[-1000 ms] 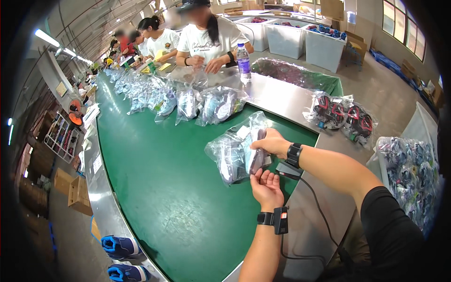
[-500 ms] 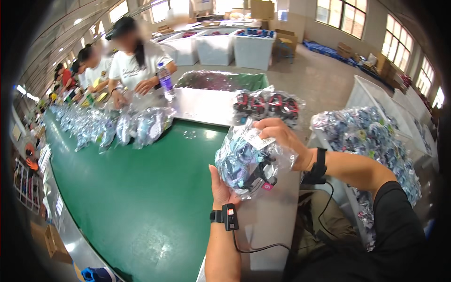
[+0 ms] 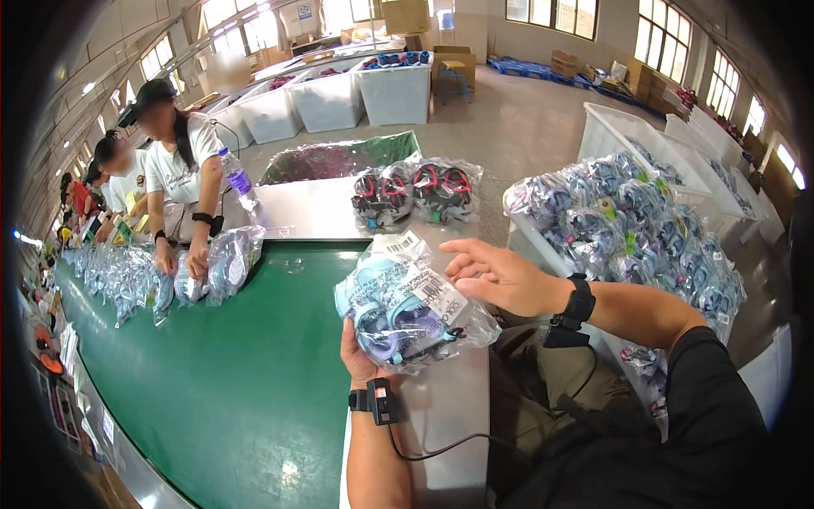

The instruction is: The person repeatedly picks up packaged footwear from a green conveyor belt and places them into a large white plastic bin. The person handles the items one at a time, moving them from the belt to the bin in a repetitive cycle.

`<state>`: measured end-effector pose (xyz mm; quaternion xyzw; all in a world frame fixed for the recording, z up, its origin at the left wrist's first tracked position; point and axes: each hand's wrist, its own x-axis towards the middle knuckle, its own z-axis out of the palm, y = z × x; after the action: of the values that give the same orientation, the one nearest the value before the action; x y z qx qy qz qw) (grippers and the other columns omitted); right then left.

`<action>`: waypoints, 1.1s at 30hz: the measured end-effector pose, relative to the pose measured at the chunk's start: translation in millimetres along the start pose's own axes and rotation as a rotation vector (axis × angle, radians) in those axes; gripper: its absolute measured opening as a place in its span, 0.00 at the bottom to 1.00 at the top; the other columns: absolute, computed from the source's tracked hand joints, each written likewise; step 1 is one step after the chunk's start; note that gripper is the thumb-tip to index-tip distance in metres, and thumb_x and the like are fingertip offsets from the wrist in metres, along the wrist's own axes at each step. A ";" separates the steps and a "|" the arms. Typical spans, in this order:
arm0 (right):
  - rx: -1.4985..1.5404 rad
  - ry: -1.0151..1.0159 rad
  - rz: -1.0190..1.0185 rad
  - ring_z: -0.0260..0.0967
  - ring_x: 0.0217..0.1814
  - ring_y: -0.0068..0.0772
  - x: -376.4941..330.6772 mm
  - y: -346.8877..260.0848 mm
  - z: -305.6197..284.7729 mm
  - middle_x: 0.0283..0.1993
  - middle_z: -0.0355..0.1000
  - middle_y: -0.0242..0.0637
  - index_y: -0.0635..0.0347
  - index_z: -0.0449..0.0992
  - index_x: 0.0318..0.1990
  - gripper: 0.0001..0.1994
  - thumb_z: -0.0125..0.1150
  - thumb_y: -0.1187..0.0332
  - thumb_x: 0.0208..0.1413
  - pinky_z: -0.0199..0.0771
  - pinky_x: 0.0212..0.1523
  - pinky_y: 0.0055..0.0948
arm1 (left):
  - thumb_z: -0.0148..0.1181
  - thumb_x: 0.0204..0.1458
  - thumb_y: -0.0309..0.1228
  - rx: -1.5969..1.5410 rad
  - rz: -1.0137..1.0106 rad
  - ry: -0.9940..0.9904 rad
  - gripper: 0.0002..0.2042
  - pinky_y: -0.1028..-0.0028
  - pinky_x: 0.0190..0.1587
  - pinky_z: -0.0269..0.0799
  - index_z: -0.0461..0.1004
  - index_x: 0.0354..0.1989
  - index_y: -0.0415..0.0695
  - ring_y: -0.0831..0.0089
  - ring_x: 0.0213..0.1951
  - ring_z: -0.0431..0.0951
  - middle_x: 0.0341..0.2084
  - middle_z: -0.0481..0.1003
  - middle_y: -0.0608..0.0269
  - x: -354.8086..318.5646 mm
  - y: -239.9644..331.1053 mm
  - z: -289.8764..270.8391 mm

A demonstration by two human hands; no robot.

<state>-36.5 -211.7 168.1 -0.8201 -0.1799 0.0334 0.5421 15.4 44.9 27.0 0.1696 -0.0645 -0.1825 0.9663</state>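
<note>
A clear plastic bag of light-blue and purple sandals (image 3: 386,310) is held up over the belt's near right edge. My left hand (image 3: 363,363) grips it from below and the left, thumb up along its side, with the other fingers hidden behind the bag. Just right of the bag's top, my right hand (image 3: 513,282) is open, its fingers reaching toward the plastic and slightly bent. Nothing is in it. A white label (image 3: 438,295) shows through the upper right of the bag.
Bagged black-and-red sandals (image 3: 415,195) lie on the metal table beyond. A white bin (image 3: 519,233) heaped with bagged blue sandals stands to my right. Further left, a co-worker (image 3: 182,182) handles bags on the green belt (image 3: 246,365), near a water bottle (image 3: 237,176).
My right hand has let go of the bag's top and moved off to the right. The bag has turned in my left hand. The co-worker's hands have lowered to a bag.
</note>
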 end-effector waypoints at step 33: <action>-0.168 1.243 0.934 0.69 0.26 0.19 -476.1 63.3 -273.6 0.32 0.69 0.29 0.60 0.66 0.62 0.30 0.65 0.54 0.57 0.73 0.22 0.24 | 0.39 0.66 0.56 0.472 -0.357 -0.036 0.32 0.42 0.62 0.66 0.60 0.69 0.45 0.51 0.57 0.74 0.55 0.74 0.48 9.5 -30.0 12.9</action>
<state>-396.0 -631.4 156.4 -0.7174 0.5187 -0.2210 0.4092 11.8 11.1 29.1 0.3950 -0.0915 -0.3324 0.8515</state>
